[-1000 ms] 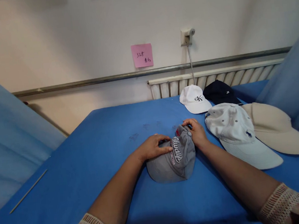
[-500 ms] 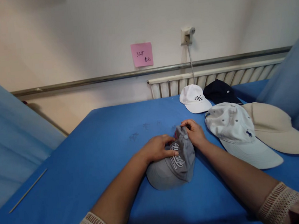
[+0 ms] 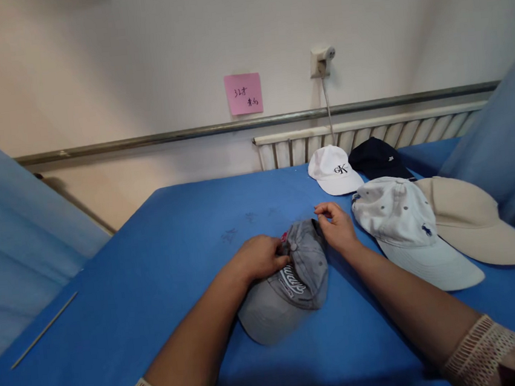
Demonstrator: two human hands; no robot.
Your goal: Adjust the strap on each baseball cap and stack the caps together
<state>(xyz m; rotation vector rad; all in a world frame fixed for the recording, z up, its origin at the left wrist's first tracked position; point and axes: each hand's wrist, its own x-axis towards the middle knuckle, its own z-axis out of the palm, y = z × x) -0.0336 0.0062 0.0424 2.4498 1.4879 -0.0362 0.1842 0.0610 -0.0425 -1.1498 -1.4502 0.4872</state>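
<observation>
A grey cap (image 3: 289, 284) with white lettering lies on the blue table (image 3: 156, 275) in front of me, brim towards me and turned to the left. My left hand (image 3: 259, 256) grips the left side of its crown with curled fingers. My right hand (image 3: 337, 228) pinches the back edge of the crown on the right side.
To the right lie a pale grey cap (image 3: 406, 227), a beige cap (image 3: 474, 220), a white cap (image 3: 333, 170) and a dark navy cap (image 3: 379, 157). A thin stick (image 3: 43, 330) lies at the table's left edge. Blue fabric hangs at both sides; a radiator (image 3: 370, 133) and pink note (image 3: 243, 94) are on the wall.
The grey cap has turned so its brim swings to the left and towards me. Both hands shifted slightly left with it.
</observation>
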